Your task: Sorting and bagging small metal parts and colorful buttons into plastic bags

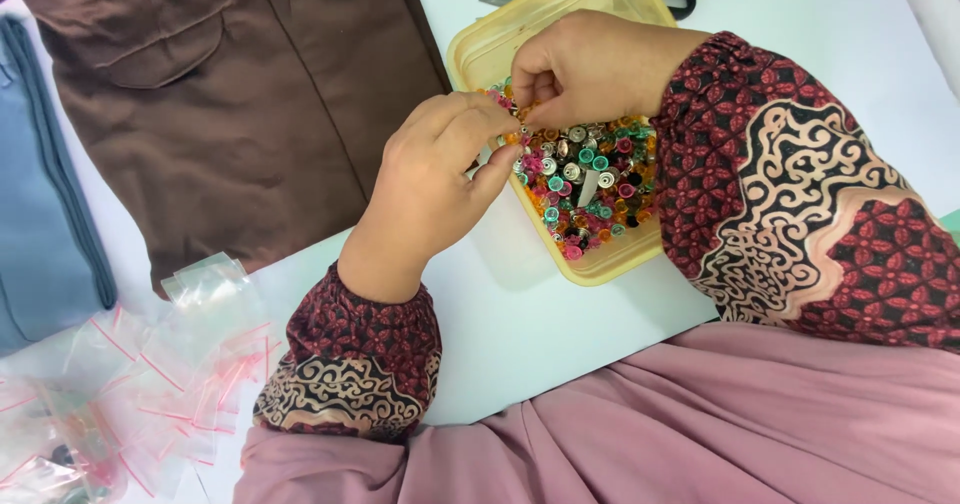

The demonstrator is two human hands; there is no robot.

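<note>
A pale yellow plastic tray (600, 269) sits on the white table and holds several small snap buttons (590, 179) in pink, green, orange and silver. My left hand (440, 179) is at the tray's near-left edge, its thumb and fingers pinched on a small silver snap button (503, 140). My right hand (590, 69) hovers over the tray, fingertips pinched together and meeting the left fingertips at the same spot. What the right fingers hold is hidden. Both wrists wear patterned red and black sleeves.
A brown garment (230, 94) with a pocket lies at the upper left, with blue-grey fabric (40, 194) beside it. Several small clear zip bags (150, 384) with red strips are piled at the lower left. Black scissors (683, 2) lie behind the tray. Pink cloth (700, 424) covers my lap.
</note>
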